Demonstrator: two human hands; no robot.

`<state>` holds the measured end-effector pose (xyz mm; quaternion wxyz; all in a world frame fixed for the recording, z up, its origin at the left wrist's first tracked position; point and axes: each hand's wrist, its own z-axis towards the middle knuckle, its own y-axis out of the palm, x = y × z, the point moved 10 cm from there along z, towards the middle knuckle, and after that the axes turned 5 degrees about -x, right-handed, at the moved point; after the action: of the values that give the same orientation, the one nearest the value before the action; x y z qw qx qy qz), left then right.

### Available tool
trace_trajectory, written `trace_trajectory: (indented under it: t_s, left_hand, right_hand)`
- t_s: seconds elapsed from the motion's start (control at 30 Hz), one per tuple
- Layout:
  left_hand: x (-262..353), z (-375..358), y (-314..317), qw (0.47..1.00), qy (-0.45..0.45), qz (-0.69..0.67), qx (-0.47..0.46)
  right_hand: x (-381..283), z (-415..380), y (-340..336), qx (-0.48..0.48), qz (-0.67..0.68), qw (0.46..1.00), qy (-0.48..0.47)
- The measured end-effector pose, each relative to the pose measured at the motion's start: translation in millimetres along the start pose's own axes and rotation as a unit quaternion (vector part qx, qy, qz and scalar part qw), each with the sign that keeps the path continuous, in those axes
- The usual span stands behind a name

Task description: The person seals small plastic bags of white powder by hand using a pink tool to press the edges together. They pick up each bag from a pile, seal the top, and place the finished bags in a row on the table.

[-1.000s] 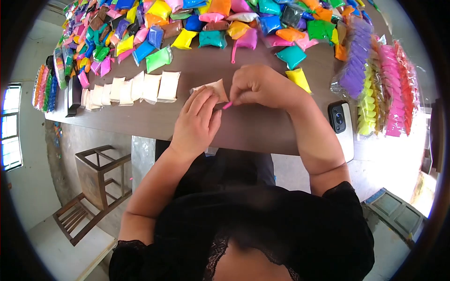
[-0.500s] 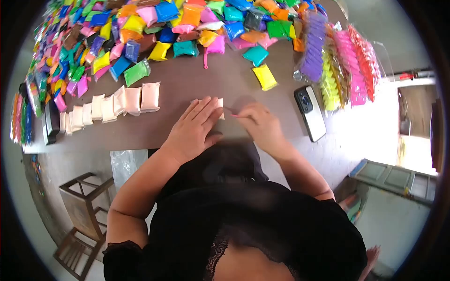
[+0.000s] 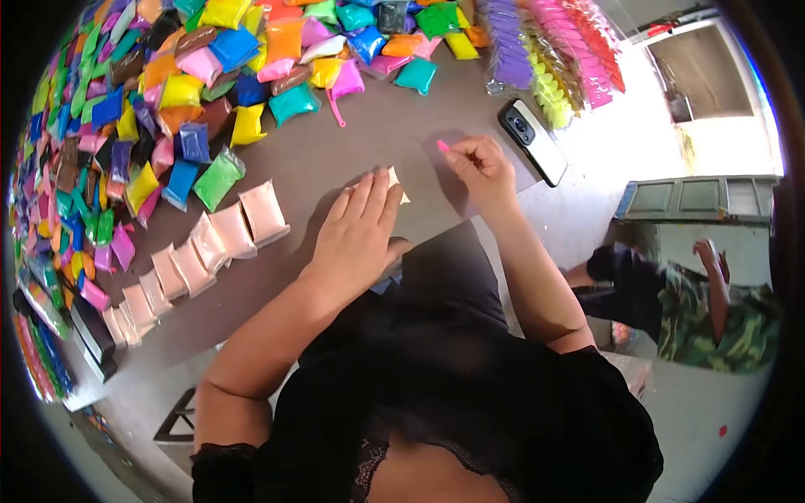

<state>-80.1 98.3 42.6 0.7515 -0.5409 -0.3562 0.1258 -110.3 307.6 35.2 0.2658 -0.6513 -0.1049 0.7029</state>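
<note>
My left hand [image 3: 360, 214] lies flat on the table's near side, its fingers stretched out over a small pale packet [image 3: 399, 186]. Only one end of that packet shows beyond the fingertips. Raised a little to the right, my right hand [image 3: 485, 172] is closed in a pinch. A small bright pink piece [image 3: 444, 147] sticks out from its fingertips; the rest is hidden and I cannot make out its kind. Left of my left hand, several pale peach packets [image 3: 226, 232] lie in a slanting row.
A heap of colourful packets [image 3: 180, 90] covers the table's [image 3: 377, 126] far and left parts. A phone [image 3: 534, 142] lies by the right edge, near bagged purple pieces [image 3: 509, 46]. A person in a camouflage shirt [image 3: 713, 314] is at the right, beyond the table.
The view has turned. My right hand has moved away from the pale packet with the pink piece. The lone yellow packet now lies by the heap. A person has come into view at right.
</note>
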Motion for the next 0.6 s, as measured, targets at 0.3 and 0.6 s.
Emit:
trace_trajectory:
  t_s: [0.3,0.6]
  left_hand:
    - [-7,14,-5,0.994,0.101,0.008,0.027]
    - [-6,9,-18,0.99,0.139,-0.029,0.006]
  right_hand:
    - [-28,54,72,0.01,-0.223,0.974,-0.032]
    - [24,-49,-54,-0.042,-0.612,0.772,0.167]
